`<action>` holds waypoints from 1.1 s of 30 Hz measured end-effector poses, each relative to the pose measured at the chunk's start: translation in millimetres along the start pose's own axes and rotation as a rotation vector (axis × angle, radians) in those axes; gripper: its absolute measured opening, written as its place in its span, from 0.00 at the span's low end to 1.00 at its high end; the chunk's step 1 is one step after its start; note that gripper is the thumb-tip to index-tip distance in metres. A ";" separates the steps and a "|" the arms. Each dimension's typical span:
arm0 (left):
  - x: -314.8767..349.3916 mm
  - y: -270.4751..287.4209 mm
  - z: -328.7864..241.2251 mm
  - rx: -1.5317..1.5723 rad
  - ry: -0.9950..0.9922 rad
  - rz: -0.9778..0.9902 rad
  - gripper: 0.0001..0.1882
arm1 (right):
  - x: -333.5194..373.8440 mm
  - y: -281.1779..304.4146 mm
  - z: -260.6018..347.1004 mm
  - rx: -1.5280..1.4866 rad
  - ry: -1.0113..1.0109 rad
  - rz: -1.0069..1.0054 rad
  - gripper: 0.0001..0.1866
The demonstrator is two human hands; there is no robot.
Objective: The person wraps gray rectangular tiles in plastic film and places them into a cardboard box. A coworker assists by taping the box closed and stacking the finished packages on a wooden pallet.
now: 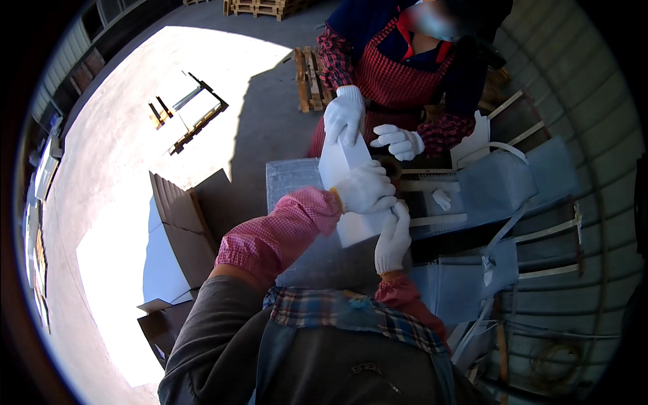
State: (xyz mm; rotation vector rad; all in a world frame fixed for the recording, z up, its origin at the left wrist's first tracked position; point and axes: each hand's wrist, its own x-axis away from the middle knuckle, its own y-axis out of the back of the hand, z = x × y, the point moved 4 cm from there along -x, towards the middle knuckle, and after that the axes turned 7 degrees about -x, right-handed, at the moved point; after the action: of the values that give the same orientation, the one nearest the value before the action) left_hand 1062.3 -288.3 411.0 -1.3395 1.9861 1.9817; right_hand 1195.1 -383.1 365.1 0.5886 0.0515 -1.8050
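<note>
A long white cardboard box (339,164) lies on a grey worktable (314,260). Across its middle, my left hand (366,187) in a white knit glove has its fingers curled over the right edge. My right hand (393,241), gloved too, grips low at that edge, fingertips pressed together just below my left fingers. Whatever is pinched between the fingertips is hidden. Facing me, a co-worker's gloved hand (345,116) rests on the far end of the box. The co-worker's other hand (398,142) hovers beside it, fingers loosely bent.
A brown tape roll (389,166) stands right of the box. Grey-blue sheets (496,179) and pale strips cover racks on the right. Folded cardboard (182,223) leans at the left. Wooden pallets (310,79) and a low cart (197,108) sit on the floor.
</note>
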 end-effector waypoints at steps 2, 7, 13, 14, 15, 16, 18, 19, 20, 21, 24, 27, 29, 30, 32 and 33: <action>-1.8 -3.4 -0.4 0.002 0.016 -0.048 0.16 | -2.5 1.4 -1.3 -0.003 -0.010 -0.005 0.17; -0.5 -14.8 4.9 0.053 0.104 -0.077 0.15 | -6.1 0.4 1.3 0.113 -0.059 0.002 0.19; 0.4 -6.7 6.2 0.102 0.197 -0.057 0.14 | -5.0 -3.4 20.3 0.402 -0.050 0.236 0.36; 0.1 -5.8 5.9 0.104 0.214 -0.056 0.14 | -5.9 -3.4 24.9 0.426 -0.058 0.251 0.39; 0.6 -5.2 5.5 0.104 0.219 -0.054 0.13 | -6.5 -4.4 29.0 0.449 -0.066 0.265 0.41; 1.7 -4.4 5.3 0.103 0.224 -0.051 0.11 | -6.1 -6.0 31.0 0.471 -0.074 0.281 0.43; 3.6 -4.6 5.2 0.112 0.189 -0.113 0.09 | -4.9 -6.9 30.4 0.525 -0.087 0.278 0.43; 8.3 -8.7 7.7 0.119 0.151 -0.176 0.08 | -4.0 -8.1 29.6 0.551 -0.093 0.278 0.44; 10.1 -7.6 6.8 0.129 0.110 -0.238 0.08 | -2.3 -9.5 27.2 0.556 -0.091 0.284 0.44; 13.5 -7.2 6.1 0.118 0.126 -0.277 0.09 | 0.0 -11.2 24.4 0.562 -0.089 0.291 0.44; 24.3 6.2 -5.5 0.026 0.183 -0.394 0.15 | 3.6 -11.8 20.6 0.566 -0.049 0.278 0.44; 36.2 31.2 -9.5 -0.108 0.372 -0.552 0.22 | 2.3 -10.0 19.0 0.556 -0.019 0.273 0.42; 52.0 29.1 7.6 -0.095 0.656 -0.722 0.26 | 1.3 -7.6 16.6 0.552 0.006 0.269 0.41; 61.0 25.4 19.3 -0.074 0.830 -0.732 0.30 | 1.3 -6.8 13.7 0.554 0.024 0.263 0.41; 75.1 11.5 36.6 0.144 1.171 -0.634 0.31 | 1.7 -6.9 12.2 0.564 0.034 0.255 0.40; 78.6 3.8 43.5 0.171 1.270 -0.587 0.32 | 1.9 -6.9 13.2 0.575 0.027 0.251 0.41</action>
State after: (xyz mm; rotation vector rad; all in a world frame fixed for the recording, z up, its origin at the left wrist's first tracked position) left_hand 987.8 -294.5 361.1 -3.0436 1.5028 0.6274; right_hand 1183.6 -386.9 374.0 0.9761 -0.5167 -1.5589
